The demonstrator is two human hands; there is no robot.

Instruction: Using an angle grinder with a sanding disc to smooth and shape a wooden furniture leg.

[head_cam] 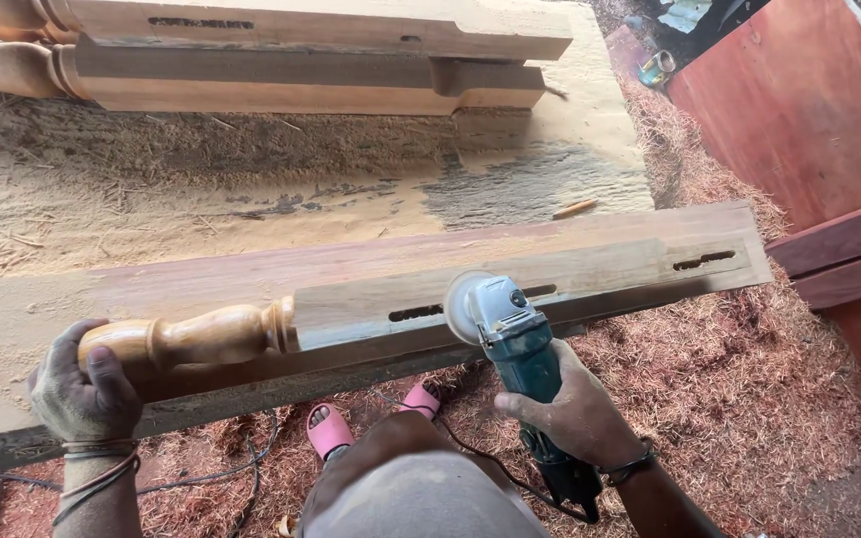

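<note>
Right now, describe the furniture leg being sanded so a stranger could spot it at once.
Find the long reddish plank across the sawdust-covered bench. On its near edge lies the wooden leg, held by the left hand at its rounded end while the right hand holds a teal grinder on it. Unlike the two legs stacked at the far edge, it lies alone.

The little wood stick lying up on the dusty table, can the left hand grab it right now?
Probably not. The left hand is wrapped around the turned end of the post, and the wood stick lies far across the table, beyond the right hand.
</note>
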